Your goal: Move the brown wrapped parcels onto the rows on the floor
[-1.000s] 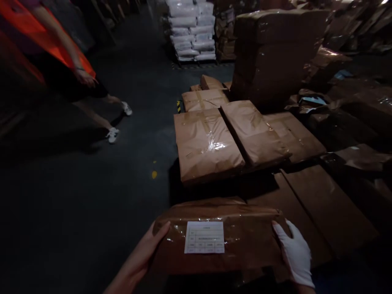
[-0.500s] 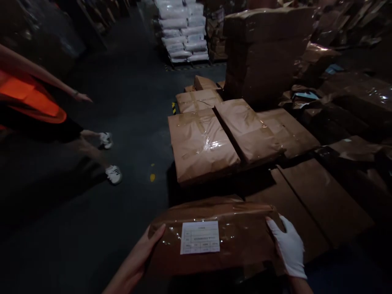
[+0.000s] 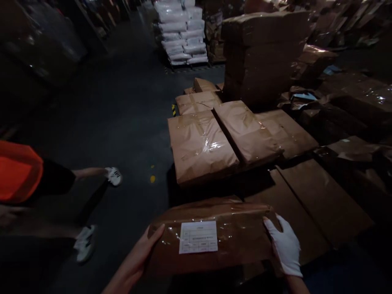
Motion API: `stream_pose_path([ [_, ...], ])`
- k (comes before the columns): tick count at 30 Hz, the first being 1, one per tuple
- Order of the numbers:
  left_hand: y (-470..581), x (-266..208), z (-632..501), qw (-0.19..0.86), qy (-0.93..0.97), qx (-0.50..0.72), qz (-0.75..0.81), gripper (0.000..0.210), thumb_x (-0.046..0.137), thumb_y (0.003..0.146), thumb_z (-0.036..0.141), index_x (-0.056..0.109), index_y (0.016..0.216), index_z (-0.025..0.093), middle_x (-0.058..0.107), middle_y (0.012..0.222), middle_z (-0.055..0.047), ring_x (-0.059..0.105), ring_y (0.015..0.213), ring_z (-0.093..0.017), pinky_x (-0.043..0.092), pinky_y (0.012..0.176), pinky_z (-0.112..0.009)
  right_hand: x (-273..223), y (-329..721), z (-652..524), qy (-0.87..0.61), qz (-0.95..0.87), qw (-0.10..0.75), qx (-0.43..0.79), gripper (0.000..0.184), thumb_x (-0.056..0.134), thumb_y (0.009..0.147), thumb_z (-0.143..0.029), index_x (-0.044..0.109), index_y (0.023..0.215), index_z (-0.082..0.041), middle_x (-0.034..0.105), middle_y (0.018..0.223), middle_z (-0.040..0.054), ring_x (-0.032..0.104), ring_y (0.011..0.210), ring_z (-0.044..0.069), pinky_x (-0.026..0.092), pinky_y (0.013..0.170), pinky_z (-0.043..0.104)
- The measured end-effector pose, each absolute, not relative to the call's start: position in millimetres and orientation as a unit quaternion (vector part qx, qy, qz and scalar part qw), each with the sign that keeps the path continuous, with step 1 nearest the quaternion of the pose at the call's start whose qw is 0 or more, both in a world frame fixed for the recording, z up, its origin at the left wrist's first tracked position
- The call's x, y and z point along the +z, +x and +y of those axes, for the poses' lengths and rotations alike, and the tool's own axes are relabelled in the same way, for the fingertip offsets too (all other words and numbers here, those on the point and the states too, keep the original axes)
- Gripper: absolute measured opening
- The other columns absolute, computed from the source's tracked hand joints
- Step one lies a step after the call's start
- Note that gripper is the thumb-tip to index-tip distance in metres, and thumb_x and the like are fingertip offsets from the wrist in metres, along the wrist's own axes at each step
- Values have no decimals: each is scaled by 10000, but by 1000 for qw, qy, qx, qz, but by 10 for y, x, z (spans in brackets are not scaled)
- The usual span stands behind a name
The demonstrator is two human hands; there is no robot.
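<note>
- Since before, a co-worker [image 3: 45,183] in orange has walked nearer — now at left.
- Bare left hand [image 3: 141,255] and gloved right hand [image 3: 284,247] grip the labelled brown parcel [image 3: 214,237] by its ends.

Left hand [image 3: 143,255] bare, forearm reaching in from the lower edge, palm turned inward, thumb stretched out on top. Right hand [image 3: 286,247] in a white glove, fingers [image 3: 272,228] spread flat and pressed down, wrist bent, both hands level and well apart.
</note>
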State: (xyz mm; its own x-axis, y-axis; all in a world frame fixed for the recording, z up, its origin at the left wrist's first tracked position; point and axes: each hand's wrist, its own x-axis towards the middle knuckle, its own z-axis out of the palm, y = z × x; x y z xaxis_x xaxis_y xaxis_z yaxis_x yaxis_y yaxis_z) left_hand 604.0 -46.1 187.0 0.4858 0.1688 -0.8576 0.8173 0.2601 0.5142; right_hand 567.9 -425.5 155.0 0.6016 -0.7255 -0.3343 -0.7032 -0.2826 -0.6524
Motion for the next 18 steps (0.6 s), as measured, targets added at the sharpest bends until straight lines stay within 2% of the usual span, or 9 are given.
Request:
stream_pose_path([
  [5, 6021, 1829, -444, 664, 551, -244, 443, 471, 592, 992, 257, 478, 1443, 180, 704, 1295, -128, 756, 961, -181, 591, 779, -229, 1556, 5683, -4264, -796, 454, 400, -9, 948, 567, 513, -835, 676, 1162, -154, 641, 1306, 181, 565, 1233, 392, 406, 1073, 473],
  [12, 5988, 1708, -396, 674, 537, -249, 441, 491, 582, 998, 283, 453, 1468, 222, 687, 1328, -114, 730, 1074, -185, 574, 891, -243, 1579, 5699, -4245, -785, 467, 407, -10, 954, 584, 476, -831, 677, 1147, -158, 662, 1257, 169, 573, 1223, 383, 410, 1073, 460],
  [18, 5958, 1733, -403, 672, 548, -255, 428, 550, 595, 987, 310, 413, 1500, 232, 657, 1376, -115, 704, 1139, -222, 537, 1030, -330, 1664, 5730, -4198, -773, 486, 408, -16, 975, 586, 414, -807, 677, 1111, -132, 670, 1249, 185, 562, 1239, 403, 410, 1084, 453],
])
